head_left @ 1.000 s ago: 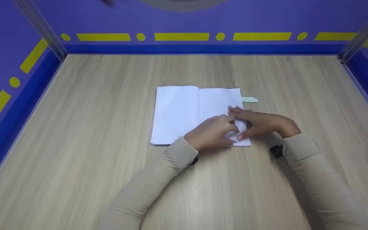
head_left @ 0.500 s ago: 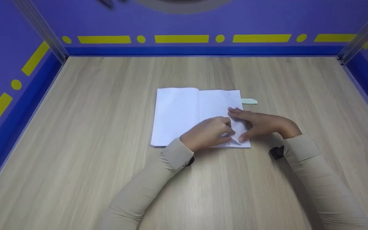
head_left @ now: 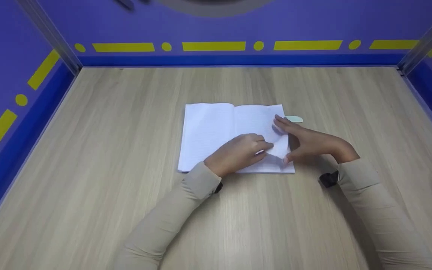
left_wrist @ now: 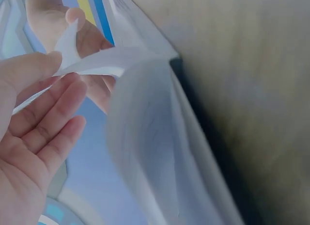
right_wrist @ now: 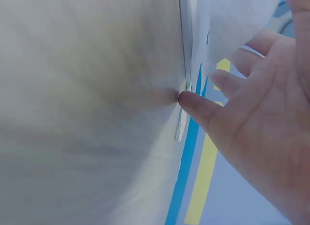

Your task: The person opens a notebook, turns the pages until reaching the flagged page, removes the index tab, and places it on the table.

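An open notebook [head_left: 208,135] with lined white pages lies on the table. In the head view my left hand [head_left: 234,153] is over its lower right page, and the left wrist view shows its thumb and fingers pinching a lifted page [left_wrist: 104,62]. That page curves up off the ones beneath. My right hand [head_left: 311,144] is at the notebook's right edge, fingers spread and thumb near the lifted page. In the right wrist view its outermost finger [right_wrist: 196,106] reaches the notebook's edge. Whether its other fingertips touch paper is hard to tell.
A pale green tab [head_left: 294,119] sticks out from the notebook's right side, beyond the right fingertips. Wood-grain table [head_left: 107,150] surrounds the notebook. Blue panels with yellow marks [head_left: 214,46] bound the back and both sides.
My left hand has drawn back to the left, bringing the page's lower right part up and over. The right hand has shifted slightly right, its fingers lifting toward the tab.
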### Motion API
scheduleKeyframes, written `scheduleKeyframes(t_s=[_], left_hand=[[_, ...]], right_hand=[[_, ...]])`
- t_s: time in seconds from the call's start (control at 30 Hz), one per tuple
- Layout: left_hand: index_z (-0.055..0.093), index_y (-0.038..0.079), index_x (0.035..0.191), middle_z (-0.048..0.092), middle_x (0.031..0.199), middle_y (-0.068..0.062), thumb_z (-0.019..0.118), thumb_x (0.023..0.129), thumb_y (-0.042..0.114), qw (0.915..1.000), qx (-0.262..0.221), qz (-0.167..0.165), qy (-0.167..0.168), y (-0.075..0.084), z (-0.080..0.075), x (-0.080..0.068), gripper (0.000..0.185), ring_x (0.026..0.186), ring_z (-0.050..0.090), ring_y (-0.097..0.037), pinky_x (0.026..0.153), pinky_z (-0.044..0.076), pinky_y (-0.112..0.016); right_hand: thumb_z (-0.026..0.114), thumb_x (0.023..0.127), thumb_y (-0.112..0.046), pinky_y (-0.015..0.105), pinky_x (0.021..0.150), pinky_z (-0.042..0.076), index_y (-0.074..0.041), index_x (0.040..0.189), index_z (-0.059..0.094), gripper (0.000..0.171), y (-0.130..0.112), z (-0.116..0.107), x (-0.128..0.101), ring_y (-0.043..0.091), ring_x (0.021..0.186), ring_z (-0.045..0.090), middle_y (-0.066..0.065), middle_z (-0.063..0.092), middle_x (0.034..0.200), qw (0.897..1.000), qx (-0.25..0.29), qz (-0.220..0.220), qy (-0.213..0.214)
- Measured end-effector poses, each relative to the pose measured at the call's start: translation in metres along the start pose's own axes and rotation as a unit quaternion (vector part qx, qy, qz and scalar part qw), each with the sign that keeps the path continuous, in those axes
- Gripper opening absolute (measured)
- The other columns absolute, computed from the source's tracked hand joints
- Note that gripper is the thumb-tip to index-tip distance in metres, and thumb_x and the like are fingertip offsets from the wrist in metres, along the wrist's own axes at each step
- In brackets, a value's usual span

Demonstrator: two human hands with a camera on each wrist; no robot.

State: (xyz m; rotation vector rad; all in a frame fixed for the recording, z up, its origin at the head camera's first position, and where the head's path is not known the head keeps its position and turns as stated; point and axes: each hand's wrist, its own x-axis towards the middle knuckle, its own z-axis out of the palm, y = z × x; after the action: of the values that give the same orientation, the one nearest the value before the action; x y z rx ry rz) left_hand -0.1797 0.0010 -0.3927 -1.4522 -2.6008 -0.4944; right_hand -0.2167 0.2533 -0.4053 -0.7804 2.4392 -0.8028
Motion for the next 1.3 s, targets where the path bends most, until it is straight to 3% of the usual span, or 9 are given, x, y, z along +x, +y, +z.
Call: scheduleKeyframes(t_s=[0.23,0.33,0.47,0.53,0.63,0.8,0.97,1.13,1.3], left_hand=[[0.06,0.003,0.128,0.072,0.099,-0.005,0.058,0.093,0.005,0.9986,-0.035,-0.024,0.033,-0.002,-0.005,-0.003,0.036,0.086,0.066,-0.011,0.08,0.053,-0.022],[0.057,0.002,0.132,0.071,0.11,-0.008,0.057,0.093,0.004,0.9951,-0.073,-0.045,0.05,-0.002,-0.007,-0.003,0.039,0.096,0.067,-0.01,0.087,0.052,-0.019],[0.051,0.0,0.137,0.064,0.127,-0.01,0.057,0.093,0.003,0.9849,-0.135,-0.071,0.083,-0.005,-0.011,-0.004,0.044,0.108,0.065,-0.012,0.094,0.049,-0.02],[0.049,0.0,0.138,0.062,0.129,-0.011,0.057,0.092,0.002,0.9781,-0.163,-0.08,0.102,-0.006,-0.014,-0.005,0.046,0.104,0.065,-0.012,0.093,0.05,-0.022],[0.048,0.0,0.139,0.067,0.12,-0.011,0.059,0.09,0.001,0.9693,-0.189,-0.086,0.132,-0.008,-0.019,-0.007,0.05,0.086,0.061,-0.013,0.084,0.052,-0.025],[0.052,0.0,0.135,0.069,0.115,-0.012,0.061,0.089,0.001,0.9609,-0.195,-0.086,0.177,-0.012,-0.027,-0.011,0.047,0.084,0.061,-0.015,0.077,0.05,-0.023],[0.064,-0.001,0.123,0.07,0.115,-0.013,0.061,0.089,0.001,0.9518,-0.2,-0.079,0.219,-0.02,-0.034,-0.017,0.034,0.095,0.066,-0.016,0.085,0.052,-0.024],[0.069,-0.002,0.111,0.073,0.104,-0.012,0.063,0.088,0.001,0.9485,-0.193,-0.079,0.238,-0.026,-0.037,-0.023,0.024,0.093,0.067,-0.017,0.085,0.052,-0.025],[0.069,-0.002,0.11,0.072,0.102,-0.012,0.063,0.087,0.0,0.9495,-0.181,-0.08,0.243,-0.03,-0.038,-0.029,0.024,0.093,0.066,-0.019,0.087,0.052,-0.026]], right_hand=[[0.083,0.073,-0.034,0.055,0.118,0.006,-0.011,0.155,-0.002,0.12,0.001,-0.006,-0.003,0.031,0.149,-0.008,0.008,-0.011,0.163,0.999,0.022,0.011,0.037],[0.083,0.072,-0.031,0.054,0.118,0.009,-0.012,0.154,-0.007,0.123,0.001,-0.007,-0.002,0.029,0.149,-0.01,0.008,-0.014,0.162,0.998,0.036,0.013,0.05],[0.083,0.073,-0.027,0.056,0.117,0.011,-0.015,0.154,-0.012,0.125,0.0,-0.008,-0.002,0.03,0.149,-0.012,0.009,-0.018,0.161,0.996,0.06,0.015,0.064],[0.083,0.074,-0.026,0.057,0.117,0.011,-0.016,0.154,-0.013,0.125,0.001,-0.008,-0.003,0.03,0.149,-0.013,0.008,-0.02,0.161,0.995,0.069,0.014,0.069],[0.083,0.074,-0.027,0.057,0.117,0.01,-0.015,0.154,-0.013,0.125,0.004,-0.007,-0.003,0.03,0.148,-0.014,0.008,-0.02,0.161,0.995,0.07,0.014,0.074],[0.082,0.074,-0.032,0.054,0.118,0.009,-0.017,0.154,-0.012,0.124,0.006,-0.004,-0.001,0.028,0.149,-0.012,0.009,-0.017,0.161,0.996,0.053,0.027,0.068],[0.081,0.075,-0.033,0.052,0.119,0.008,-0.015,0.155,-0.007,0.12,0.006,-0.004,-0.002,0.027,0.15,-0.008,0.009,-0.011,0.162,0.997,0.035,0.02,0.061],[0.08,0.076,-0.034,0.05,0.12,0.007,-0.013,0.155,-0.002,0.116,0.005,-0.002,-0.003,0.026,0.15,-0.006,0.007,-0.007,0.163,0.998,0.024,0.017,0.055],[0.078,0.077,-0.037,0.049,0.119,0.009,-0.015,0.155,-0.001,0.113,0.004,-0.001,-0.005,0.026,0.15,-0.003,0.006,-0.006,0.163,0.998,0.012,0.017,0.053]])
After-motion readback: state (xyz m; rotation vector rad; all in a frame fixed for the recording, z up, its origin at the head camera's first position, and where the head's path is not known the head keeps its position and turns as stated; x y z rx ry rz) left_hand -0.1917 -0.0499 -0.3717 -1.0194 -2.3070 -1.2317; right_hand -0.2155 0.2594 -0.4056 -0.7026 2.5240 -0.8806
